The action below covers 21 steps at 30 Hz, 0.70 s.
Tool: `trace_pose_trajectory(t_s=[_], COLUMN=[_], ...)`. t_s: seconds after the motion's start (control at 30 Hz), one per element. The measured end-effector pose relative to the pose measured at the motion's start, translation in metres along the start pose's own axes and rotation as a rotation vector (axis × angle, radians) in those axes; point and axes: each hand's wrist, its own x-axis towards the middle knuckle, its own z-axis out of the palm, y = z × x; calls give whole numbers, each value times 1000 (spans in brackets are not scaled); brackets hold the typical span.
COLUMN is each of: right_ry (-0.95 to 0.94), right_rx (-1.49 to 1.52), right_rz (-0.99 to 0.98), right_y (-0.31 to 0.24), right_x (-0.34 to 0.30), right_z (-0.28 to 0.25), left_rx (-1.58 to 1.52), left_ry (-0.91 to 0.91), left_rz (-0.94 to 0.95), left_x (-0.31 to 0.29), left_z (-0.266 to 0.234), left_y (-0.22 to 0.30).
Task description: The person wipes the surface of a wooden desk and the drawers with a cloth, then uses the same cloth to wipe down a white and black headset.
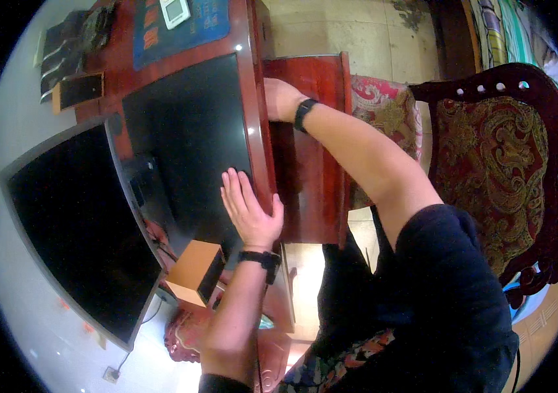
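Head view: both hands at a red desk (249,85), with a drawer (308,164) open on the side toward a chair (495,170).

1. Drawer. It juts out from beneath the desk's edge, its front rail beside the chair's seat (it may be a pull-out tray; its depth is hard to judge).

2. Right hand (283,100). It reaches across the drawer to the desk's edge, wearing a dark band (303,114). The fingers pass out of sight beneath that edge; whether they are apart, together or clamped on something cannot be told.

3. Left hand (251,216). Palm down, it appears to rest on the black panel (187,124) of the desktop. Its fingers are extended and slightly apart, the thumb spread toward the drawer; nothing is seen in its grasp.

4. Technique (a judgement from the pose). The reach calls for a low, level wrist, so that neither knuckles nor band scrape the desk's edge. Hidden fingers should feel their way lightly before closing. The left hand serves best as a flat brace, its thumb well away from the gap.

5. Surroundings. Beyond the panel stands a monitor (82,229); a speaker (194,272) sits near the left wrist.
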Motion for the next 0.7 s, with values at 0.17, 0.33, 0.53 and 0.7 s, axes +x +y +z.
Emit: trace_pose_trajectory(t_s=[0.17, 0.33, 0.53, 0.7], right_ry=[22, 92, -48, 63], right_rx=[317, 34, -561, -580], right_rz=[185, 176, 186, 401], right_y=[-3, 2, -4, -11], right_x=[28, 22, -21, -78], right_z=[12, 11, -36, -88], left_rx=[4, -3, 6, -3], left_ry=[7, 16, 26, 39], left_rz=[0, 11, 2, 4], left_x=[-2, -1, -2, -3], left_z=[-3, 1, -1, 0], left_y=[-2, -2, -4, -2])
